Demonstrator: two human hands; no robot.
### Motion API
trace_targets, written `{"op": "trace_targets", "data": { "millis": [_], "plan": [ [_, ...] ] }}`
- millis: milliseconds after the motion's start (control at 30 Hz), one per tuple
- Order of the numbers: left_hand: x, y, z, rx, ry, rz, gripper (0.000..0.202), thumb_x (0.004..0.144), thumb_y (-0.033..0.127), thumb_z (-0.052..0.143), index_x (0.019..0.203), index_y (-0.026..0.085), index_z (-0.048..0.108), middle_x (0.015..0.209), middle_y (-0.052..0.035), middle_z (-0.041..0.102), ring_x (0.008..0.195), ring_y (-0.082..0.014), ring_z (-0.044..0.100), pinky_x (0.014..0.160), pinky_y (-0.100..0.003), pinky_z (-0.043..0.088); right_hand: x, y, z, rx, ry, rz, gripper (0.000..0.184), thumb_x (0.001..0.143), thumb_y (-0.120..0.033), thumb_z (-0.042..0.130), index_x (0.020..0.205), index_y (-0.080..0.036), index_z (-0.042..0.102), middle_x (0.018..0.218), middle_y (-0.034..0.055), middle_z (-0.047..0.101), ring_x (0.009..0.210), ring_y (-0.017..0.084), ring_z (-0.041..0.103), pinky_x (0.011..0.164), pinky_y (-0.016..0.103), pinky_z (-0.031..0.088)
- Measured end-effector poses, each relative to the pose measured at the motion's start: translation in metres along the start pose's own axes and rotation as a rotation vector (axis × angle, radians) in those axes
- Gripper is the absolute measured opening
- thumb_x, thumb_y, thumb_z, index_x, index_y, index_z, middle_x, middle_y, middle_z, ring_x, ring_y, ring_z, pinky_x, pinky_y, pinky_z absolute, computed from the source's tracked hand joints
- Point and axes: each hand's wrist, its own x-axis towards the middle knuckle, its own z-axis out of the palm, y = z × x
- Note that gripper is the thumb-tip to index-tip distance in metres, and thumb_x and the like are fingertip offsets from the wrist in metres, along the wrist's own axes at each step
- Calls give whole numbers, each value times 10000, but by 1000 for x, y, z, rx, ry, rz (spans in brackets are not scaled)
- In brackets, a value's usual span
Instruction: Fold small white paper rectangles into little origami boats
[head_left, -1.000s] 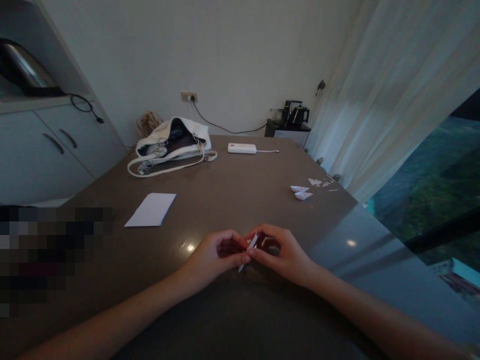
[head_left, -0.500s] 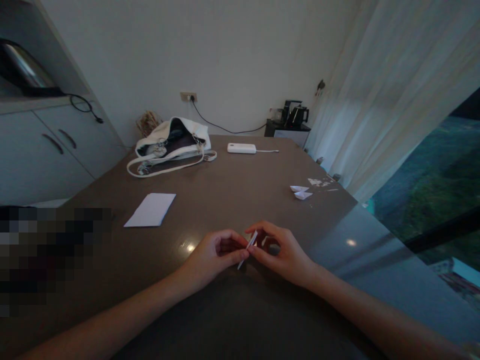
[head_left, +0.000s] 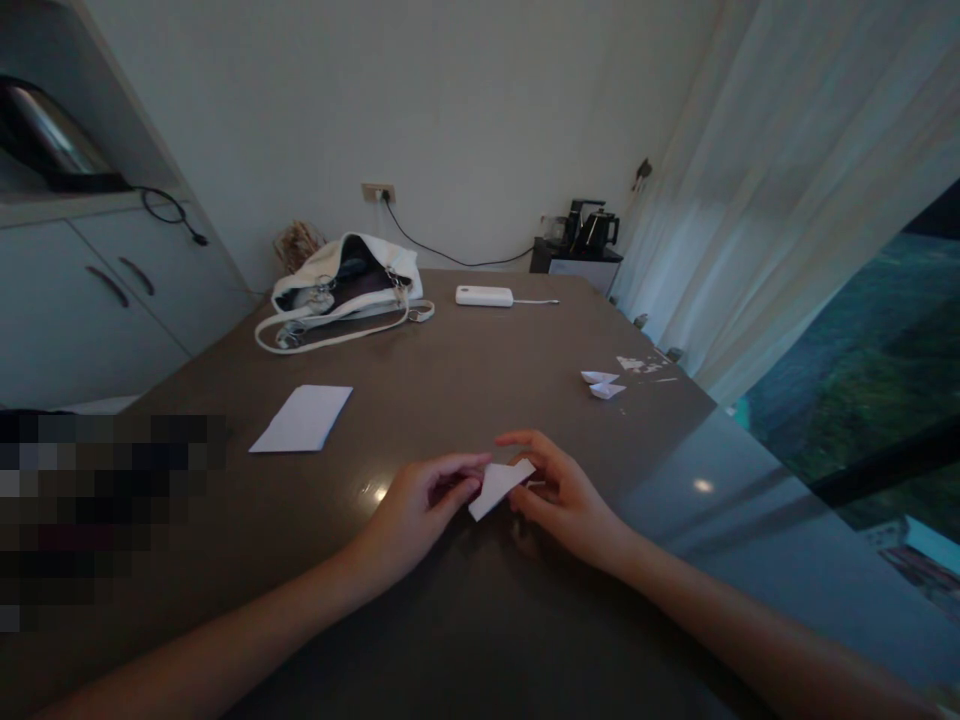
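Both forearms come in from the bottom edge and meet at the near middle of the brown table [head_left: 465,380]. The left hand [head_left: 416,510] lies low, knuckles up, wrist close to the tabletop, with thumb and forefinger closed in a narrow pinch on the left edge of a small folded paper piece [head_left: 499,483]. The right hand [head_left: 562,497] faces it, its index finger arched over the top and its thumb under; its fingers are closed on the right corner of the same piece. The paper piece is white and roughly triangular, tilted with its flat face toward the camera, held between the two hands just above the table.

Farther out on the left lies a flat white sheet [head_left: 302,418]. A white bag [head_left: 341,288] and a white power bank [head_left: 484,296] sit near the far edge. Two small folded paper shapes [head_left: 602,384] are over to the right, with paper scraps [head_left: 637,365] just beyond them.
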Motion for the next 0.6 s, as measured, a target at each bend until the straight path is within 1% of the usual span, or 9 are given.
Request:
{"op": "trace_targets", "data": {
  "millis": [167,300,367,467,600],
  "plan": [
    [4,-1,-4,-130,-75,-36,215,771,194,633,976,148,681,904,-55,719,859,-183,660,800,-304,501,0,0,-1,85,-44,48,418,780,-150,577,1169,-209,439,757,-33,552,617,78,524,540,189,424],
    [5,0,-3,-178,-82,-72,169,719,187,697,881,141,687,825,-37,717,774,-165,663,752,-285,511,0,1,-2,118,-48,74,422,790,-179,592,1178,-210,428,806,-12,593,637,88,552,556,204,437],
    [4,1,-2,-171,-82,-70,150,707,183,707,848,139,689,807,-36,715,758,-163,661,737,-281,510,0,1,-2,114,-56,84,429,787,-183,608,1177,-210,431,792,-18,588,638,92,563,568,212,445],
    [2,3,-1,-144,-92,-31,167,720,186,696,883,151,699,808,-35,714,756,-165,659,729,-281,504,0,2,-2,114,-79,99,429,797,-187,611,1185,-210,430,752,-32,571,626,96,567,569,217,447],
    [0,6,-2,25,-100,94,170,750,198,683,914,182,725,823,-35,699,773,-165,642,705,-259,479,0,5,-2,105,-124,99,458,776,-195,653,1180,-219,439,732,-46,546,618,98,553,568,215,433]
  ]
}}
